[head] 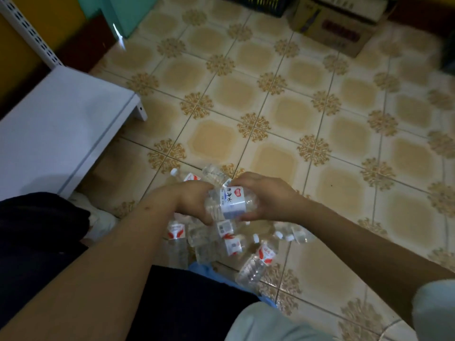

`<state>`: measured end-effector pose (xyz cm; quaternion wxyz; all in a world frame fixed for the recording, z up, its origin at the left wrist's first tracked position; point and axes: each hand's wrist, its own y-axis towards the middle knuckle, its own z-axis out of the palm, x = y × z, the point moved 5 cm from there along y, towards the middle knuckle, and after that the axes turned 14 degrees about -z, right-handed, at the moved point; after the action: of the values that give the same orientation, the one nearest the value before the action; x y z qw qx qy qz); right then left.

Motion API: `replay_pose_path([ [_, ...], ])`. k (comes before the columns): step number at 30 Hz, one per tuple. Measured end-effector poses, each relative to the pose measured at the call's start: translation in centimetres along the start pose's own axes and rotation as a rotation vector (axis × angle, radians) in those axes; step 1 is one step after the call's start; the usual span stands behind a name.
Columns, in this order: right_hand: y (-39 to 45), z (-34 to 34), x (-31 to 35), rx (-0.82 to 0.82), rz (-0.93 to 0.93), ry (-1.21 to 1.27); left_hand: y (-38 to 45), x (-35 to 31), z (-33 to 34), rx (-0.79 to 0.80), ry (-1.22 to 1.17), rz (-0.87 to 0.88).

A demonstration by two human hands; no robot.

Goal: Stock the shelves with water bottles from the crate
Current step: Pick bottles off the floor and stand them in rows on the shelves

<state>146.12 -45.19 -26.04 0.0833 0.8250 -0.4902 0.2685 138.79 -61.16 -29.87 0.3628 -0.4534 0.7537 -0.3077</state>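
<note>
A clear water bottle [231,203] with a white, red and blue label lies sideways between both hands above the floor. My left hand [192,200] grips its left end and my right hand [268,195] grips its right end. Under the hands, several more clear bottles [256,262] with white caps lie in a loose pile on the tiled floor. A white metal shelf [56,129] with nothing on it stands low at the left. A dark crate [258,4] sits far back at the top, blurred.
A cardboard box [337,25] stands on the floor at the back right. A white perforated shelf upright [29,28] rises at the far left. My dark-clothed knees [37,242] fill the lower left. Open patterned tile [320,119] stretches ahead and right.
</note>
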Motion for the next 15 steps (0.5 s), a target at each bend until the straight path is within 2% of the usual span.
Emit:
replay_pose_path([
  [2, 0.0, -3.1, -0.3, -0.107, 0.132, 0.303, -1.4, -0.1, -2.0, -0.097, -0.027, 0.022],
  [5, 0.2, -5.5, -0.8, -0.362, 0.361, 0.823, -4.1, 0.6, -5.3, -0.292, -0.08, -0.012],
  [8, 2.5, -6.5, 0.9, -0.494, 0.388, 1.205, -8.0, 2.4, -9.1, -0.531, -0.093, -0.077],
  [12, 8.1, -8.9, 5.9, -0.589, 0.301, 1.39, -14.6, 6.7, -13.0, -0.832, 0.015, -0.169],
  [15, 13.2, -10.8, 11.3, -0.598, 0.222, 1.424, -20.1, 11.5, -15.2, -0.962, 0.028, -0.219],
])
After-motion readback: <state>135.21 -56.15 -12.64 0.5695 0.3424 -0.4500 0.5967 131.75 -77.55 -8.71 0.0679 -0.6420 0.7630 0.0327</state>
